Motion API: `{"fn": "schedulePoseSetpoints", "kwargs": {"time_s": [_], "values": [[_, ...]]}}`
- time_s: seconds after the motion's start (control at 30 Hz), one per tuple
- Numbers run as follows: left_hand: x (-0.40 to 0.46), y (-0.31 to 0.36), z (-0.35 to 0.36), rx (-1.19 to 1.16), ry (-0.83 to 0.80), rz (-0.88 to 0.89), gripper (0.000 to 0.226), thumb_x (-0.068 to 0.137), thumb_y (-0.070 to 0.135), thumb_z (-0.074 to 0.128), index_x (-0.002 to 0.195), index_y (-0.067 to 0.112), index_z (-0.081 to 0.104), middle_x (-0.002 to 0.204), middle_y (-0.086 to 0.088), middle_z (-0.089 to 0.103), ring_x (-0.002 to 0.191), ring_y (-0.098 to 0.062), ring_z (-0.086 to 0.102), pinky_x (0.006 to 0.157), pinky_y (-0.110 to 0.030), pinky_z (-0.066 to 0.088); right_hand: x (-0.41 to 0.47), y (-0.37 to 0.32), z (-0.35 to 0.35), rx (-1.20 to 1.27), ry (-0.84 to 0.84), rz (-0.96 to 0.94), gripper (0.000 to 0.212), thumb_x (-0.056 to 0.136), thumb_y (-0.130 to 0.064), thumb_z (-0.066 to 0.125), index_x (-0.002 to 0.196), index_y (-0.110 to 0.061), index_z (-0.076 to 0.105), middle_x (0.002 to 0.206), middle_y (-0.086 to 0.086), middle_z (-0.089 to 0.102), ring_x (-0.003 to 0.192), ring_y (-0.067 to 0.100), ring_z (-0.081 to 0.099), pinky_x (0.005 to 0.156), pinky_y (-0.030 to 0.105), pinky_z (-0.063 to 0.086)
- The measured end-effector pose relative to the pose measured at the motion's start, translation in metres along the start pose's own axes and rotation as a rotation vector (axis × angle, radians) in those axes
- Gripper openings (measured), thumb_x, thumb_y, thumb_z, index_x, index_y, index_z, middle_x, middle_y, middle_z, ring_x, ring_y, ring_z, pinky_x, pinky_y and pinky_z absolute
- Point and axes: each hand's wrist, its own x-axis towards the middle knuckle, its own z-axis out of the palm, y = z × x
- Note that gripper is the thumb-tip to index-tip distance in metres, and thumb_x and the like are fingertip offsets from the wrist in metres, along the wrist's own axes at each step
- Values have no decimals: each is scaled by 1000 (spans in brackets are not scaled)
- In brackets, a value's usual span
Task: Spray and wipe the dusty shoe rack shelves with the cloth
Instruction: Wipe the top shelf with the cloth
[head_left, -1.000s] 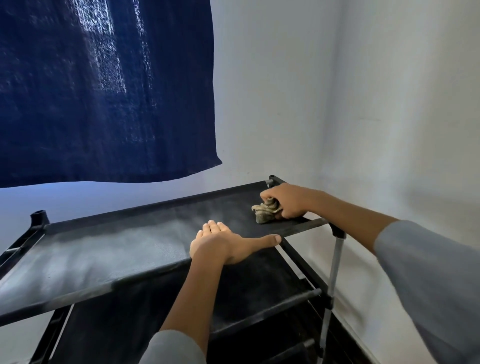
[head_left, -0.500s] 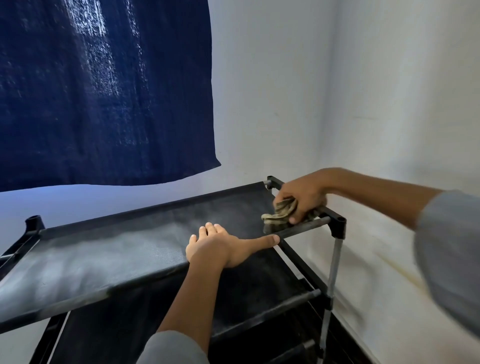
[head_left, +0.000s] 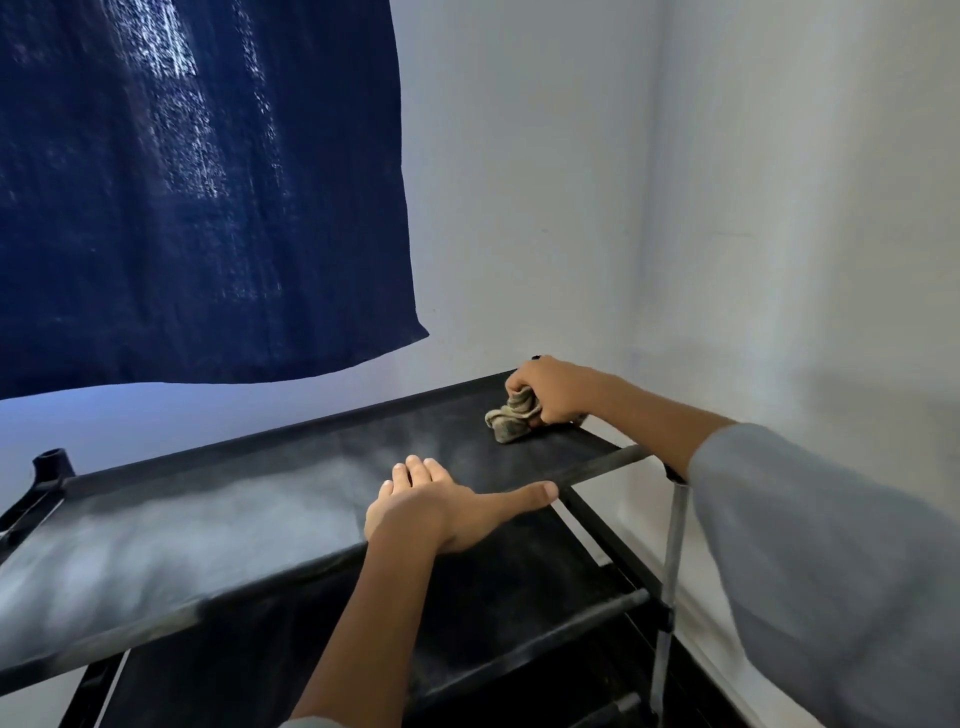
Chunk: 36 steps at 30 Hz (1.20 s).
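Head view, looking down on a black shoe rack (head_left: 613, 525) set in a room corner. Top shelf (head_left: 291, 467): black fabric stretched between dark bars; heavy pale dust covers its left and middle part, while the right end near the far right corner looks darker and cleaner. Right hand (head_left: 550, 389) is at the far right corner of the top shelf, fingers curled round a bunched tan cloth (head_left: 511, 418), which is pressed onto the fabric just inside that corner. The cloth is crumpled into a lump and looks soiled; part of it is hidden under the fingers. Left hand (head_left: 441, 506) lies flat on the front edge of the top shelf, about midway along, fingers straight and together pointing to the back, thumb stretched out to the right along the front bar; it holds nothing. The two hands are well apart. Grey sleeves cover both forearms, the right sleeve (head_left: 831, 571) large in the near right of the view. Lower shelf (head_left: 519, 587) is visible beneath, dark with a faint dusting. A grey metal post (head_left: 670, 571) stands at the front right corner. A dark blue curtain (head_left: 197, 182) hangs on the wall (head_left: 519, 182) above the rack's left part.
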Motion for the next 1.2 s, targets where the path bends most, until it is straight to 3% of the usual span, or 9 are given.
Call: {"fn": "schedulePoseSetpoints", "kwargs": {"time_s": [0.07,0.3,0.4,0.5,0.6,0.67,0.8,1.0,1.2], "values": [[2,0,1,9,-3,2,146,47,102,26,155,8,-5,164,-7,-8,151,-22,-5,120,-42,7,20,-3,2,-70,93,26,30,80,-9,68,106,-23,61,104,4,56,91,26,58,72,29,43],[4,0,0,8,12,6,153,37,102,22,156,8,-3,164,-8,-6,151,-23,-4,120,-43,7,38,-3,1,-117,131,59,33,78,-13,70,110,-20,61,115,6,60,100,29,59,73,29,41],[1,-1,1,17,65,9,151,40,104,23,156,10,4,165,-7,1,151,-24,2,121,-43,10,13,-3,-8,-125,-64,28,37,79,-16,73,113,-20,61,114,3,64,101,25,61,83,34,51],[-2,0,1,12,74,-3,151,40,105,23,156,10,7,165,-6,4,151,-25,5,121,-43,12,-24,0,-24,-102,-314,4,24,79,-17,72,84,-37,61,99,2,66,94,26,64,86,47,54],[-7,2,0,11,74,-12,148,44,104,26,156,10,6,165,-7,4,151,-26,5,120,-44,12,-58,-2,-47,-138,-439,-30,25,80,-19,72,71,-36,55,79,-8,60,82,17,61,83,35,50],[-9,2,0,10,81,-7,143,50,103,28,156,9,5,165,-7,2,151,-26,4,119,-43,12,-68,-5,-52,-114,-405,-48,26,80,-16,72,73,-32,53,75,-11,57,77,11,55,81,31,46],[-9,-1,-1,1,63,4,148,43,102,26,156,8,4,164,-9,1,151,-26,4,119,-43,13,-60,-5,-33,-76,-267,-36,26,77,-17,75,75,-33,54,86,-6,61,88,17,60,85,39,53],[-2,0,-1,2,22,1,152,40,102,24,156,8,-1,164,-9,-4,151,-25,-1,119,-43,10,-10,-11,-8,-23,-58,8,40,78,-13,74,115,-12,60,113,4,63,102,21,59,81,27,46],[6,1,2,18,21,-4,145,50,102,28,155,8,-5,164,-8,-8,151,-23,-5,120,-43,8,53,-13,-5,23,69,83,45,74,-15,75,117,-15,61,120,7,61,105,25,60,81,26,48]]}}
